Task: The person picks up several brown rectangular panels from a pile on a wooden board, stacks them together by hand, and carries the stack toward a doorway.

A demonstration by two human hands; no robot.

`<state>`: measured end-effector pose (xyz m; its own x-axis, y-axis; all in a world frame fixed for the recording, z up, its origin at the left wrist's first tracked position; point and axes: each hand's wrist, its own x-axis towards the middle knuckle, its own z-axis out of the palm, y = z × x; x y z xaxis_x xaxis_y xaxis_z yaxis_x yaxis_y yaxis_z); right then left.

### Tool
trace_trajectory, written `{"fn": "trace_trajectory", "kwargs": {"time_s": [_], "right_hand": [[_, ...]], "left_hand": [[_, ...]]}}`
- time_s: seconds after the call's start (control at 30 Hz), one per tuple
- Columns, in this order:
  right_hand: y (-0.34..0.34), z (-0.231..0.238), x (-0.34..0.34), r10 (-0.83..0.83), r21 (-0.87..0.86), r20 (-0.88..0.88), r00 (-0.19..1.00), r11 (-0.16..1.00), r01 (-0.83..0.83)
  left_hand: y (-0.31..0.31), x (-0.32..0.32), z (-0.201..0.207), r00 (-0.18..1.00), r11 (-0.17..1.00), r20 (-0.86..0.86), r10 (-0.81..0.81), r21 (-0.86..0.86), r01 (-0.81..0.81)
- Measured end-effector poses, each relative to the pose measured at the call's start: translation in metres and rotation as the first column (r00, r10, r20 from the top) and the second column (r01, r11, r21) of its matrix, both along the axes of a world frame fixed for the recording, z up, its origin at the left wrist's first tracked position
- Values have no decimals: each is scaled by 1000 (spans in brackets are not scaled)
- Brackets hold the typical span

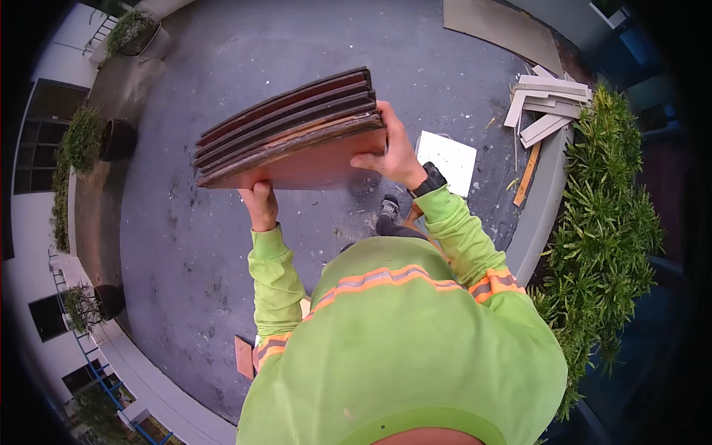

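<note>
I hold a stack of several reddish-brown roof tiles [293, 130] in front of my chest, tilted, edges toward me. My left hand [259, 202] grips the stack from underneath at its near left corner. My right hand [393, 152] clamps the right end, fingers over the edge, with a black watch on that wrist. Both arms wear bright yellow-green sleeves with orange reflective stripes.
Dark grey flat roof surface [215, 245] lies below. A white square board [449, 159] lies near my shoe [389, 208]. Pale planks [549, 104] are piled at the right by a curb. Green shrubs [604, 222] line the right; potted plants [115, 139] stand left. A loose tile piece [244, 356] lies nearby.
</note>
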<state>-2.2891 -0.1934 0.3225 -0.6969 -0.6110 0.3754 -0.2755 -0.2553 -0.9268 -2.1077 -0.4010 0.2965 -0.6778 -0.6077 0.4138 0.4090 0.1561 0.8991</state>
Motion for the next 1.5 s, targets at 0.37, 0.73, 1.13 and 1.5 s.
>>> {"fn": "trace_trajectory", "kwargs": {"time_s": [0.37, 0.73, 1.13, 1.5], "right_hand": [[-40, 4, -52, 74, -135, -44, 996, 988, -80], [-65, 77, -84, 23, -220, -106, 994, 974, -46], [24, 50, -139, -28, -380, 186, 982, 920, 98], [131, 32, -128, -166, -405, 365, 916, 858, 317]], "left_hand": [[-54, -38, 27, 996, 993, 18, -90, 79, 88], [-114, -76, 32, 996, 992, 17, -87, -92, 88], [13, -172, 94, 956, 902, -123, -264, -382, 200], [120, -203, 79, 958, 813, -160, -239, -573, 107]]}}
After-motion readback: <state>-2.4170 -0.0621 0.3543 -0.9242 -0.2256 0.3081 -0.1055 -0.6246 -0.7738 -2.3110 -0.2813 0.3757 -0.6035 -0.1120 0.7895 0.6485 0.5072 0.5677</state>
